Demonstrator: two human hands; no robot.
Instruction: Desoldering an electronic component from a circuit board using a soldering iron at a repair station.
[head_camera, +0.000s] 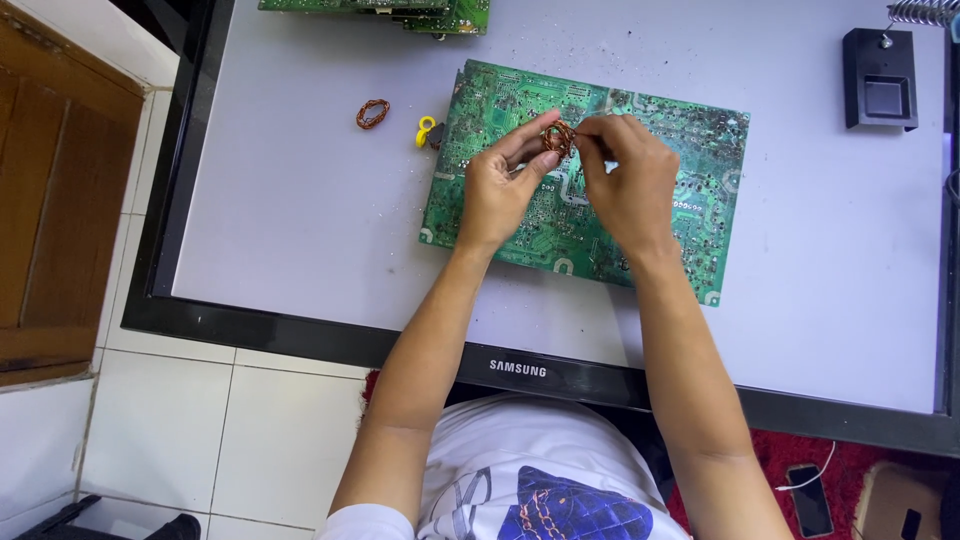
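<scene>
Both hands meet above the middle of a large green circuit board (680, 170), which lies solder side up on a pale grey surface (300, 220) framed by a black bezel. Between the fingertips sits a small copper-wound coil (558, 137), a ring of reddish-brown wire. The left hand (500, 190) pinches it from the left, thumb and forefinger closed on its rim; the grip there is clenched on the coil. The right hand (628, 180) comes in from the other side, its thumb and forefinger pressed together at the coil's right edge, so that both hands grasp the same part. The coil is held just above the board; whether it touches the board cannot be told.

To the left of the board, apart from it, a second copper coil (372, 113) lies loose on the surface. Closer in, just beside the board's left edge, rests a small yellow ring-shaped piece (426, 130). More green boards (420, 10) are stacked at the top edge of the view. A black soldering-iron stand (879, 78) with a metal spring sits in the top right corner, well apart from the hands. Fine debris speckles the surface around the board. Below the bezel, a dark phone (810, 498) lies on a red rug (780, 455).
</scene>
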